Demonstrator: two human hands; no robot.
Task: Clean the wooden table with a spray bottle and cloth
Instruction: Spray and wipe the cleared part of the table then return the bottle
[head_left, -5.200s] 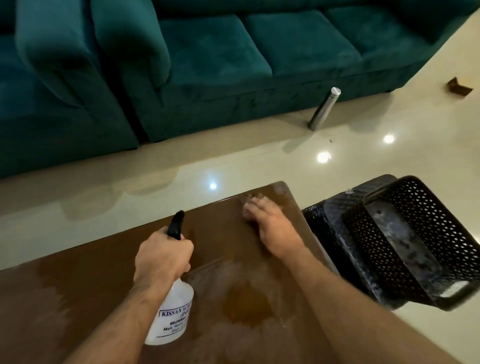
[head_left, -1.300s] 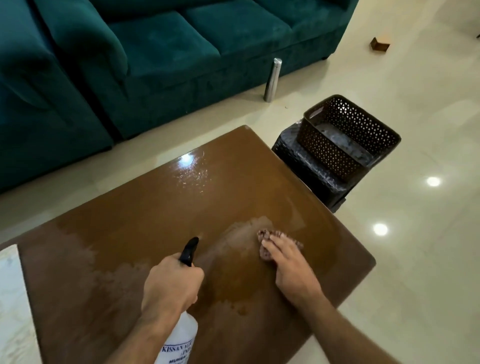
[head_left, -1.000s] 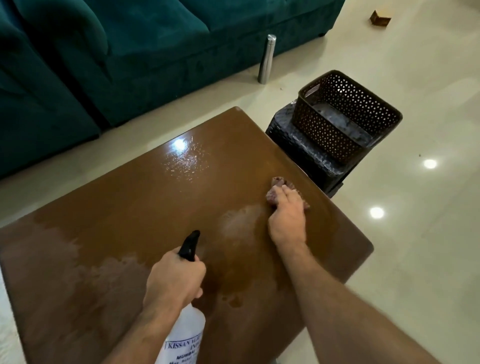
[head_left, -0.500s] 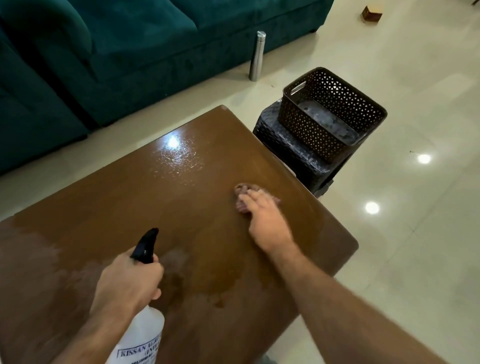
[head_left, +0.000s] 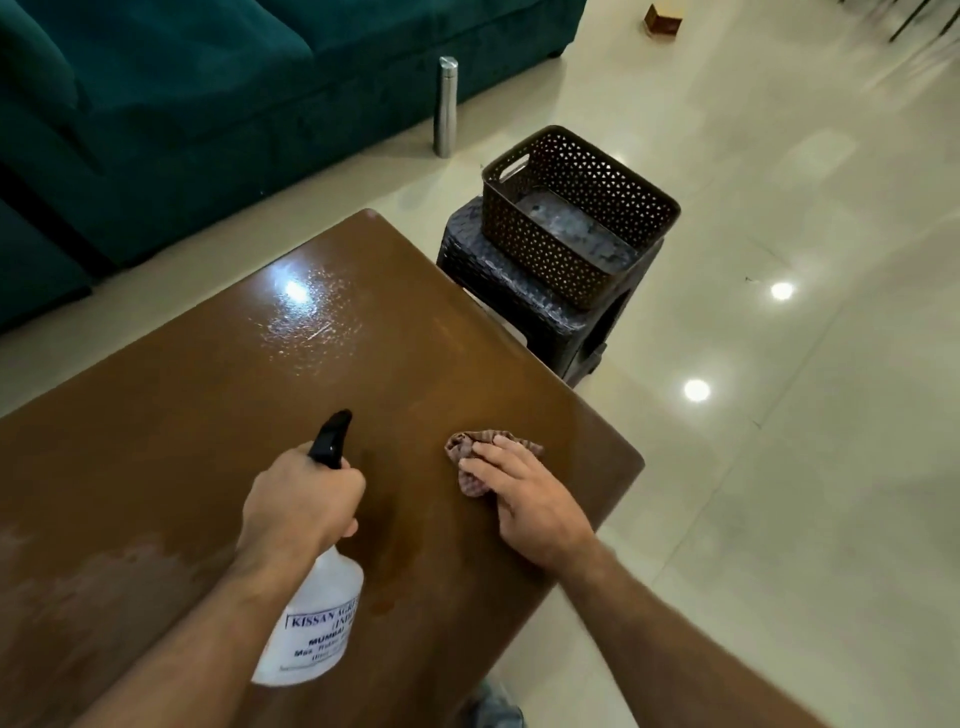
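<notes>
The wooden table (head_left: 208, 415) fills the lower left, glossy brown, with a wet sheen near its far corner and a dull patch at the near left. My left hand (head_left: 301, 499) grips the neck of a white spray bottle (head_left: 317, 623) with a black nozzle pointing away over the tabletop. My right hand (head_left: 524, 499) lies flat with straight fingers on a small brownish checked cloth (head_left: 467, 447), pressing it onto the table near the right edge. Most of the cloth is hidden under the fingers.
A dark perforated basket (head_left: 576, 218) sits on a dark woven stool (head_left: 524, 306) just past the table's right edge. A teal sofa (head_left: 208, 104) runs along the back, a steel bottle (head_left: 445, 104) standing on the shiny tiled floor (head_left: 779, 467) beside it.
My right hand has slid the cloth back toward me and to the right edge of the table. My left hand with the bottle has shifted right, closer to the cloth.
</notes>
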